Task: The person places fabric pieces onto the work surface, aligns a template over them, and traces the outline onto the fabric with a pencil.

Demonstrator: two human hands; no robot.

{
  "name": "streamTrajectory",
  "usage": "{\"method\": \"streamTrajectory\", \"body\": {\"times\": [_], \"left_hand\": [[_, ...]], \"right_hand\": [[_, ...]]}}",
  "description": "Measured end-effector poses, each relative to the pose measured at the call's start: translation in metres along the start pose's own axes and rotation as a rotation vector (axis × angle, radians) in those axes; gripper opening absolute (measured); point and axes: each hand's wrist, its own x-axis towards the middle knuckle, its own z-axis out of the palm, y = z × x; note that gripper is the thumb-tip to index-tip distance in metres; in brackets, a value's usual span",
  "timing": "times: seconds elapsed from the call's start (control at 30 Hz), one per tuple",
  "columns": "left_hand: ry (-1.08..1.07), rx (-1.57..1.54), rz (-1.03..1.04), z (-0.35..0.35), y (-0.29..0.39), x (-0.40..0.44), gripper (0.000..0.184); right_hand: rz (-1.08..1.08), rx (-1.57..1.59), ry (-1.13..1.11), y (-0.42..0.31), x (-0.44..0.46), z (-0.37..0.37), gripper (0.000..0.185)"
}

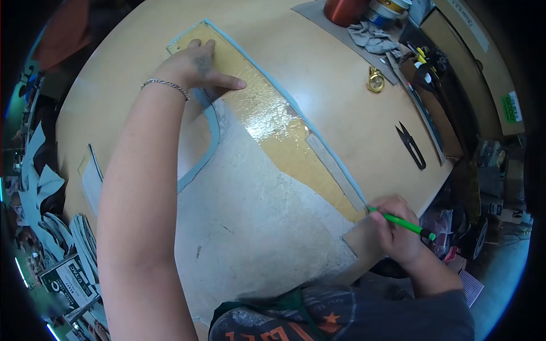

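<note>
Pattern sheet [250, 182], yellow and grey, blue-bordered [300, 112]: laid flat on the table [352, 85].
Its far end was pressed by the spread left hand [199, 65], nothing grasped; a green pen [404, 222] was pinched in the curled right hand [401, 241], tip at the near corner. Edge marking was judged in hand; a steady sheet and a close-guided tip were called for.
</note>
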Motion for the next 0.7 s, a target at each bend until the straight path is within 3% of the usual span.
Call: {"method": "streamTrajectory", "body": {"times": [0.1, 0.17, 0.3, 0.37, 0.43, 0.53, 0.7], "left_hand": [[-0.027, -0.012, 0.003, -0.004, 0.005, 0.0, 0.114], [-0.067, -0.02, 0.001, -0.006, 0.001, 0.0, 0.118], [-0.073, -0.021, 0.009, -0.01, -0.003, -0.001, 0.12], [-0.061, -0.033, 0.02, -0.007, -0.004, 0.0, 0.12], [-0.06, -0.024, 0.023, -0.01, -0.003, -0.003, 0.121], [-0.053, -0.02, 0.026, -0.007, -0.004, -0.003, 0.122], [-0.09, -0.022, -0.008, -0.011, -0.001, -0.004, 0.123]], "right_hand": [[0.174, 0.142, -0.307, -0.007, 0.0, -0.029, 0.01], [0.076, 0.114, -0.118, -0.002, 0.03, -0.022, 0.009], [0.062, 0.778, 0.034, 0.011, 0.146, 0.048, 0.013], [-0.031, 0.688, 0.069, 0.018, 0.214, 0.088, 0.014], [-0.039, 0.812, 0.122, 0.023, 0.278, 0.129, 0.019], [-0.12, 0.499, 0.219, 0.021, 0.348, 0.162, 0.026], [-0.147, 0.403, 0.235, 0.009, 0.384, 0.183, 0.021]]}}
